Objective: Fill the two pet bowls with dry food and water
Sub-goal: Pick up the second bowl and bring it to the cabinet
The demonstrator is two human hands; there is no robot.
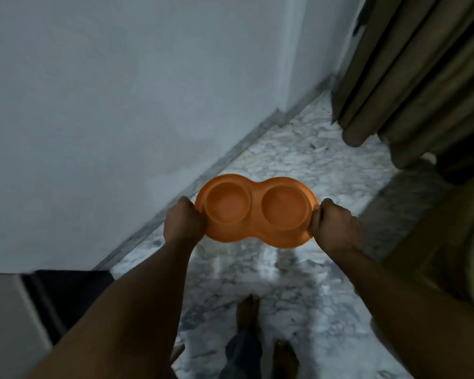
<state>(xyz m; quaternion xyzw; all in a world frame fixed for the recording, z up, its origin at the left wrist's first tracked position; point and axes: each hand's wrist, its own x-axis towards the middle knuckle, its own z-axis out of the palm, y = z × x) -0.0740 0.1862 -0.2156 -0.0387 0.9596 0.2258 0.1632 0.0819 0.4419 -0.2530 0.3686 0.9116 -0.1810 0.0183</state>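
An orange double pet bowl [256,210], one moulded piece with two round wells, hangs level in the air above the marble floor. Both wells look empty. My left hand [182,218] grips its left rim and my right hand [333,224] grips its right rim, both arms stretched out in front of me. No dry food or water is in view.
A white wall [121,105] runs along the left, with a grey skirting. Brown curtains [411,77] hang at the far right. A dark piece of furniture [66,294] stands at the lower left. The marble floor [285,283] stretches ahead, and my bare feet [266,337] stand below.
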